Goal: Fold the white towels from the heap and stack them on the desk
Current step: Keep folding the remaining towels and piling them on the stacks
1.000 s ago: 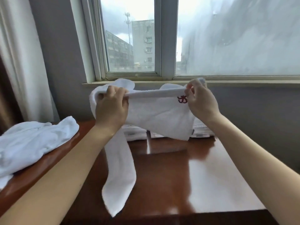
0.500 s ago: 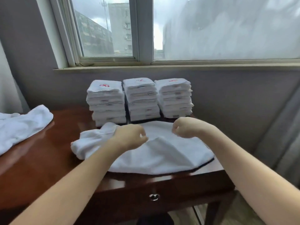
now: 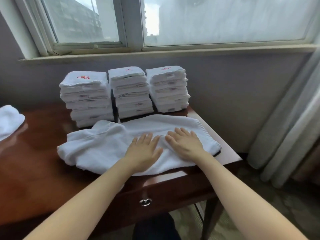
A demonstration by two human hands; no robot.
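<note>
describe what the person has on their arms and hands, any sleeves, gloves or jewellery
The left hand and right hand wear no gloves, and no ring, watch or bracelet shows. The left forearm and right forearm are uncovered, with no sleeve in view up to the frame's edge.

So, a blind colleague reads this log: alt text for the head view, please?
A person's left hand and right hand press flat on a rumpled white terry towel on a glossy reddish-brown wooden desk. Behind stand three stacks of folded white towels under a window; a loose white heap lies far left.
</note>
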